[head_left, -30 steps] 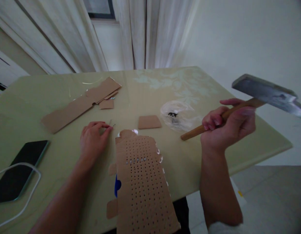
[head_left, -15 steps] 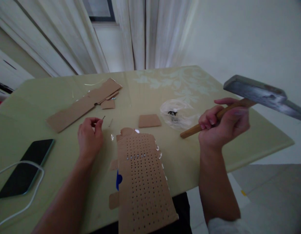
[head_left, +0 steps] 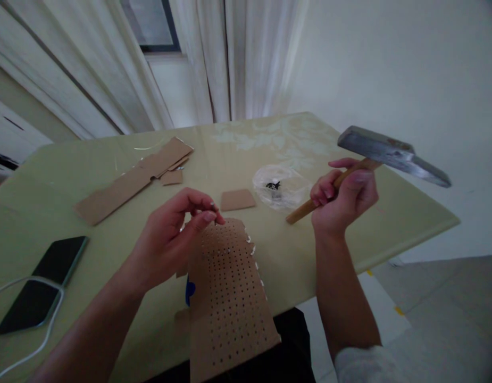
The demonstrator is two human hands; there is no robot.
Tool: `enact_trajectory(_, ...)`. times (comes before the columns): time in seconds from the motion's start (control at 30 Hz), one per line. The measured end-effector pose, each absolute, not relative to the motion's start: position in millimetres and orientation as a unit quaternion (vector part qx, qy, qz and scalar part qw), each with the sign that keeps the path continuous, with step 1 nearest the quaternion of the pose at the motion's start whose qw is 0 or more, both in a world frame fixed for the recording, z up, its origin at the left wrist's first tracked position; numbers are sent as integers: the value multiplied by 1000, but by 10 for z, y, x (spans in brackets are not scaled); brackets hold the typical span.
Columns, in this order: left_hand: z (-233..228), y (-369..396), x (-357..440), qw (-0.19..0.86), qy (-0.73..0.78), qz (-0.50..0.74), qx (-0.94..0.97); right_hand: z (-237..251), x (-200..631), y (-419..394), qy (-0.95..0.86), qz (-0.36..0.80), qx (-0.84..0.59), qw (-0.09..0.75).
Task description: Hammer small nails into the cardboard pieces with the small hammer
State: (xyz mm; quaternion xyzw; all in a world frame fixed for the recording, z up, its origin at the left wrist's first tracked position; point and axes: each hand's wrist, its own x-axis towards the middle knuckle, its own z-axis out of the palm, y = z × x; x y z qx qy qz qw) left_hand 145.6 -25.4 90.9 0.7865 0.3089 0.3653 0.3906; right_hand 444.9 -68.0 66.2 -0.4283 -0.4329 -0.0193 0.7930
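Note:
My left hand [head_left: 176, 234] pinches a small nail [head_left: 214, 208] between thumb and fingers, above the far end of a perforated cardboard piece [head_left: 233, 308]. Rows of small holes cover that cardboard, and it juts over the table's near edge. A few shiny nail heads show in one row near its far end, partly hidden by my hand. My right hand [head_left: 345, 199] is wrapped round the wooden handle of a hammer [head_left: 393, 151], held up to the right of the cardboard. The metal head is in the air, well apart from the board.
A thin plastic bag [head_left: 283, 186] with small dark things inside lies beyond the board, beside a cardboard square [head_left: 238, 199]. Long cardboard strips [head_left: 134, 183] lie at the back left. On the left rests a phone [head_left: 46, 282] with a white cable [head_left: 50, 319] across it.
My left hand has carried the nail from the tabletop rightward to above the perforated cardboard. The hammer, still in my right hand, appears slightly further left as the view shifts.

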Motion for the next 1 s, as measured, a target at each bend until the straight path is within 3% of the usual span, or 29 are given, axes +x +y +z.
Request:
enact_trajectory(0.13, 970, -262, 1581, 451, 238, 268, 817, 646, 4442, -695, -428, -9, -446, 786)
enact_trajectory(0.3, 1010, -168, 1603, 390, 199, 173, 882, 647, 4433, -707, -447, -17, -439, 779)
enact_trajectory(1.0, 1001, -44, 1572, 409, 141, 108, 895, 683, 4392, -720, -447, -40, -456, 768)
